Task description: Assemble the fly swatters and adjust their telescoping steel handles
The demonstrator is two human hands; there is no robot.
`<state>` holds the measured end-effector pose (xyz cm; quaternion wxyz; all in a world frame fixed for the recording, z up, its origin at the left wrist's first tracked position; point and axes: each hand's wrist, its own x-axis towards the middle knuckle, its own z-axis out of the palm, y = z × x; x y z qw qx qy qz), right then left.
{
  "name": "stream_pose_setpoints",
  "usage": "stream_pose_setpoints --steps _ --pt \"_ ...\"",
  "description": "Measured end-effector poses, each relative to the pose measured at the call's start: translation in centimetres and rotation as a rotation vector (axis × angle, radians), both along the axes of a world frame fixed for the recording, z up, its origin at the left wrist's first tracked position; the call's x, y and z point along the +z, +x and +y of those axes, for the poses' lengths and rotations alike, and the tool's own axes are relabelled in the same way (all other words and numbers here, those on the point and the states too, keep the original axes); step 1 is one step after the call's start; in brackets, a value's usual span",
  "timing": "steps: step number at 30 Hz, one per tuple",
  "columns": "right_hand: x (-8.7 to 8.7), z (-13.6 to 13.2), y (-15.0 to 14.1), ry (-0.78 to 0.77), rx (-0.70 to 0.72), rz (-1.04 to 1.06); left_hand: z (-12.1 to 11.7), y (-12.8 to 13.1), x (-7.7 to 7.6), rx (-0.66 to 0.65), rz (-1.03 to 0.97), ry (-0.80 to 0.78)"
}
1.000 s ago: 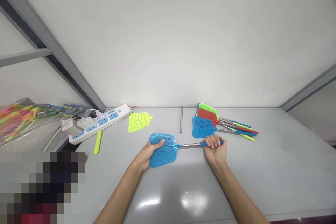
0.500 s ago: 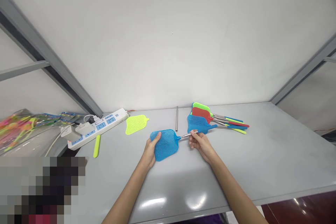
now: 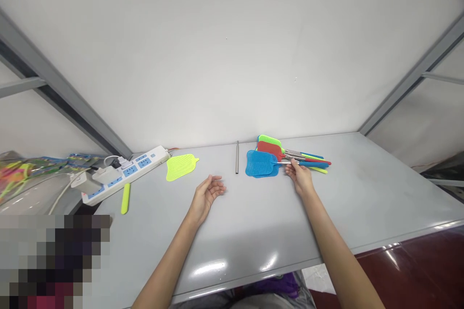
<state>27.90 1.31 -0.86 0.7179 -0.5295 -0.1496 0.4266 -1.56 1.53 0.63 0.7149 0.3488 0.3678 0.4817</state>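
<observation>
My right hand point(image 3: 300, 177) rests at the pile of fly swatters, its fingers pinched on the metal shaft of the blue fly swatter point(image 3: 259, 163). That swatter lies on top of the pile, over a red one point(image 3: 270, 147) and a green one point(image 3: 268, 138). My left hand point(image 3: 207, 193) lies palm up on the grey table point(image 3: 362, 193) with its fingers spread, holding nothing. It is nearest to a loose yellow-green swatter head point(image 3: 180, 165).
A bare metal rod point(image 3: 237, 157) lies between the loose head and the pile. At the left are a yellow-green handle point(image 3: 125, 198), a white power strip point(image 3: 123, 174) with plugs, and a clear bag of colourful items point(image 3: 21, 176). A white wall stands behind the table.
The blue swatter was held in both hands, then shortened. My right hand carried it right onto the pile. My left hand let go of its head and now lies open.
</observation>
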Motion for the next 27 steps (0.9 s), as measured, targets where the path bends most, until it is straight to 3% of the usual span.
stream_pose_setpoints --steps 8,19,27 --pt "0.5 0.8 1.5 -0.128 0.068 -0.072 -0.2 0.1 0.3 -0.022 0.033 0.018" --pt "-0.2 1.3 1.3 -0.153 -0.02 -0.139 -0.1 0.1 0.2 -0.059 0.061 0.055" --pt "-0.8 1.1 1.1 -0.206 0.01 -0.225 -0.1 0.1 0.3 -0.073 0.084 0.068"
